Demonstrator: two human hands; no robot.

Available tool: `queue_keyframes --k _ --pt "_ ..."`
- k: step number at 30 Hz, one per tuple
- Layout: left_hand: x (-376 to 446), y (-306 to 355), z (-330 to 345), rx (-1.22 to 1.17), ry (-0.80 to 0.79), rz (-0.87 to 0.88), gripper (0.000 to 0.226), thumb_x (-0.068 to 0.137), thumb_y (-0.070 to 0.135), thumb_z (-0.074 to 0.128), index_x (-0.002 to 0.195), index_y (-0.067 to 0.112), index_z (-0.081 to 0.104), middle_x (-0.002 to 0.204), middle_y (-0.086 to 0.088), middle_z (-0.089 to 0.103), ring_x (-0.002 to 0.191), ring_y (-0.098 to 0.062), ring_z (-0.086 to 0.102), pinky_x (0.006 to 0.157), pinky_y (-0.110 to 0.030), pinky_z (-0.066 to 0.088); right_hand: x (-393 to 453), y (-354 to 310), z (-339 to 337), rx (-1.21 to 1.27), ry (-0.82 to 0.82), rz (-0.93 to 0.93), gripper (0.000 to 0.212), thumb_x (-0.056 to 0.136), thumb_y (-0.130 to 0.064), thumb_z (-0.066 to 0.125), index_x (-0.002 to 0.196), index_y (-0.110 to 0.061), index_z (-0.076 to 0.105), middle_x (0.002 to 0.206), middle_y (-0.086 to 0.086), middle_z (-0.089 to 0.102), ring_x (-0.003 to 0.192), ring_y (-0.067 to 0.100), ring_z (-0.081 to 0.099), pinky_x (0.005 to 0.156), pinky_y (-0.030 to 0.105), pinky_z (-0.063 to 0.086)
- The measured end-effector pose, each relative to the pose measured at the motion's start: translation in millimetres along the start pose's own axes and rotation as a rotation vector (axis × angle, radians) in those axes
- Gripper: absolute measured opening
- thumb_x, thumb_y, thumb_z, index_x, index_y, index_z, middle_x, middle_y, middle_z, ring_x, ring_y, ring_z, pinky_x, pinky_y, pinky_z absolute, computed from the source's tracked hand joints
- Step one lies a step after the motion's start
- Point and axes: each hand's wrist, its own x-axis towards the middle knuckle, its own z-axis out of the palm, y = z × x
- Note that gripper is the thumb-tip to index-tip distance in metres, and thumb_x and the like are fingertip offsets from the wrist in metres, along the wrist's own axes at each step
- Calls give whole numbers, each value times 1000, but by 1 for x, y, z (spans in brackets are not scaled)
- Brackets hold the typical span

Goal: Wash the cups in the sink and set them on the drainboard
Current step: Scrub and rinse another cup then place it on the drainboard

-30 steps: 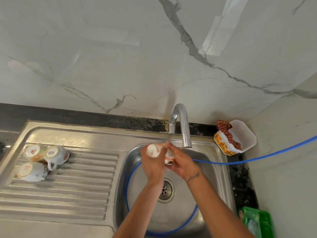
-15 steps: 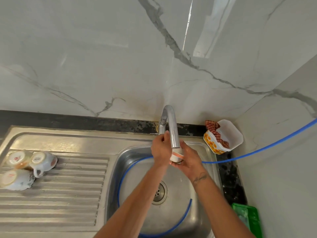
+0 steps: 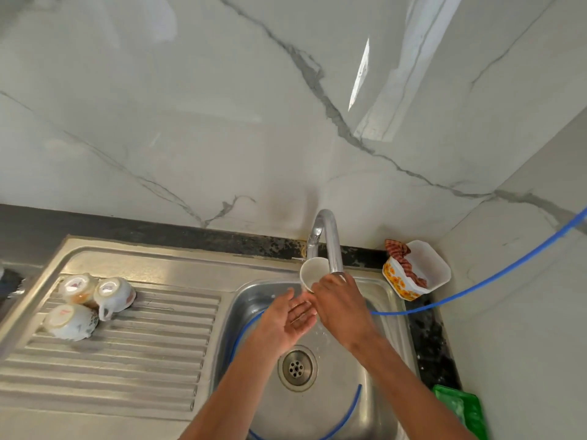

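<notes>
Drainboard (image 3: 127, 354), far left: 3 washed cups (image 3: 90, 304) clustered at its upper-left corner, touching one another, each turned mouth-down or nearly so with base up. The rightmost of them shows its handle pointing toward the viewer. Ribs of the drainboard run left-right.

Sink (image 3: 381, 392), stainless, centre-right: drain (image 3: 297, 368) at the basin floor, a blue hose (image 3: 349, 411) looped inside along the wall and leading out over the right rim, up across the wall. Water splashes visible on the basin floor near the drain.

Left hand (image 3: 290, 319): over the basin, palm up, fingers straight and spread, holding nothing, fingertips near the right hand.

Cup (image 3: 313, 271), white: held just beside the tap (image 3: 330, 246) spout at the back of the basin, tilted so its mouth faces up and toward the viewer, long axis leaning toward the wall. Inside looks bare.

Right hand (image 3: 341, 304): fingers curled round the cup's lower body, back of hand up.

Right of the sink, on the dark surface (image 3: 428, 344): a white flower-patterned tub (image 3: 416, 274) tipped on its side, a checked cloth (image 3: 401, 258) inside. A green object (image 3: 462, 408) at the lower right edge.
</notes>
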Motion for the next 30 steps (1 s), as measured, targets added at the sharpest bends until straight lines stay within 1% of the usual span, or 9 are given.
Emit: queue_keyframes --k 5,9,14,16,18,22,25,28,30 --pt "-15 6 -22 70 -72 77 34 104 41 61 119 11 70 118 -13 77 116 -34 68 109 -51 49 -17 -7 -14 35 37 116 22 95 -26 74 115 -18 76 113 5 76 112 25 70 94 41 58" --pt "-28 0 -44 112 -40 62 38 105 44 58 123 13 71 118 -12 77 115 -34 68 106 -51 51 -18 -17 -25 133 -104 215 33 108 -36 51 130 -19 69 133 4 66 125 26 59 97 35 51" --pt "-41 -11 -73 253 -49 66 41 104 48 59 128 17 70 125 -11 73 117 -32 67 105 -50 52 -28 -19 -22 98 -252 232 27 109 -26 53 130 -20 68 131 10 67 120 30 64 97 37 53" --pt "-53 -16 -78 376 -69 104 42 101 51 62 132 24 67 129 -3 71 116 -26 67 97 -43 54 -30 -17 -21 356 -152 394 35 109 -39 50 114 -13 73 113 13 74 106 32 69 86 34 52" --pt "-57 -22 -82 526 -138 250 45 89 50 79 130 36 63 126 9 70 114 -16 67 91 -36 55 -37 -33 -26 823 5 605 43 107 -46 50 102 -12 75 99 8 78 96 29 73 78 29 54" --pt "-55 -38 -90 899 -238 744 71 70 32 96 131 38 60 120 19 71 118 0 64 100 -19 50 -59 -63 -4 1881 35 1085 35 107 -31 55 117 0 70 108 21 77 94 37 75 82 58 62" --pt "-62 -44 -90 1063 -235 923 76 70 35 88 140 33 58 124 21 69 116 9 60 97 -9 43 -71 -81 10 2156 -47 1272 43 101 -24 58 133 3 64 110 23 75 86 37 74 62 45 64" --pt "-63 -51 -86 1100 -266 939 71 71 31 87 137 34 59 119 19 71 110 4 64 95 -18 50 -82 -92 10 2271 -67 1258 54 84 -19 60 132 6 63 105 23 75 83 34 74 62 41 64" --pt "-63 -52 -83 1123 -287 946 66 74 30 88 134 33 60 118 19 70 109 2 64 94 -18 50 -87 -92 8 2281 -62 1213 50 91 -23 57 132 4 64 106 23 76 85 33 76 64 42 65"
